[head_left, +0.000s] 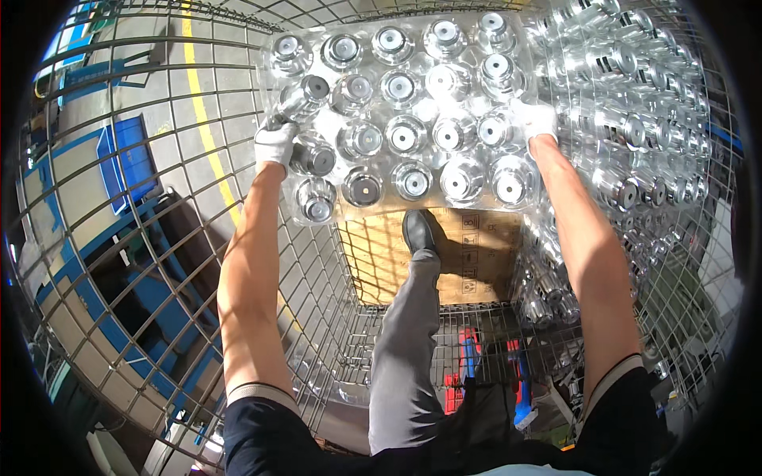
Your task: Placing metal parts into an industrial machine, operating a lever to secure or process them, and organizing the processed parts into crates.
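A clear plastic tray (329,123) is held out in front of me, filled with rows of shiny metal cylinders (398,89) with round ends facing up. Some cylinders along its left side lean over. My left hand (274,144), in a white glove, grips the tray's left edge. On the opposite edge my right hand (541,120), also white-gloved, is closed on the tray; glare blurs its fingers. Below the tray's near edge lies a brown cardboard sheet (377,258), with my dark shoe (419,230) on it.
Wire mesh walls (230,103) of a cage surround me on several sides. Close on the right rises a tall stack of similar filled trays (635,131). Outside the mesh at left are a blue panel (127,163) and a yellow floor line (198,103).
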`<state>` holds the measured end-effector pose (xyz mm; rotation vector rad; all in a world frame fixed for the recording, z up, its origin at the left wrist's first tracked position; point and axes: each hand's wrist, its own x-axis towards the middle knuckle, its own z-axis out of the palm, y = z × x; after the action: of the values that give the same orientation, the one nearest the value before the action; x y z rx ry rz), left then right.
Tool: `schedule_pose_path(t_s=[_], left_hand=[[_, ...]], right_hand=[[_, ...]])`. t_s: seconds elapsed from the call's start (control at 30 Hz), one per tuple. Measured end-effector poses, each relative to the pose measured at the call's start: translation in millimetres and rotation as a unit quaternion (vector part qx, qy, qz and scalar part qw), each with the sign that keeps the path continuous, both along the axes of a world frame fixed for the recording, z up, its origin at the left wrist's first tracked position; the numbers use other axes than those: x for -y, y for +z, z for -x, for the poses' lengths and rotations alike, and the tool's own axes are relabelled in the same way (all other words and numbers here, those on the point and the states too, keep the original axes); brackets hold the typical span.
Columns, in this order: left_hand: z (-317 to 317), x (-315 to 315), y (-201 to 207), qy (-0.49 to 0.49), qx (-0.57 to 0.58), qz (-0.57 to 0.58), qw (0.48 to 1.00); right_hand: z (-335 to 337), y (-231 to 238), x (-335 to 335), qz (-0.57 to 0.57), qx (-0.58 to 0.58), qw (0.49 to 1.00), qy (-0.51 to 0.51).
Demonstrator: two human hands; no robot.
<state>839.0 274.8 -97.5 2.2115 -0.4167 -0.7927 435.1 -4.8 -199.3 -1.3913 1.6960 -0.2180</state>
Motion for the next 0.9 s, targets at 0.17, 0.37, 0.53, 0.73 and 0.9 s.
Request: schedule_pose_path(t_s=[0.17,0.37,0.53,0.73,0.9], left_hand=[[25.0,-11.9,58.1,0.044,-0.006,-0.010,0.999],[46.3,-31.1,89.9,0.063,0.021,-0.014,0.998],[56.2,-49.1,112.0,0.027,0.114,-0.060,0.991],[71.0,-73.3,142.1,0.035,0.079,-0.001,0.996],[114.5,-60.3,188.5,0.037,0.080,-0.025,0.996]], right_hand=[[-14.9,77.3,-21.6,0.007,-0.163,0.982,0.093],[6.3,84.4,-35.0,0.005,-0.176,0.974,0.140],[27.9,88.5,-49.5,0.022,0.026,0.993,0.111],[25.2,164.9,-76.9,0.063,-0.147,0.970,0.183],[49.6,201.8,-80.8,0.087,-0.075,0.983,0.143]])
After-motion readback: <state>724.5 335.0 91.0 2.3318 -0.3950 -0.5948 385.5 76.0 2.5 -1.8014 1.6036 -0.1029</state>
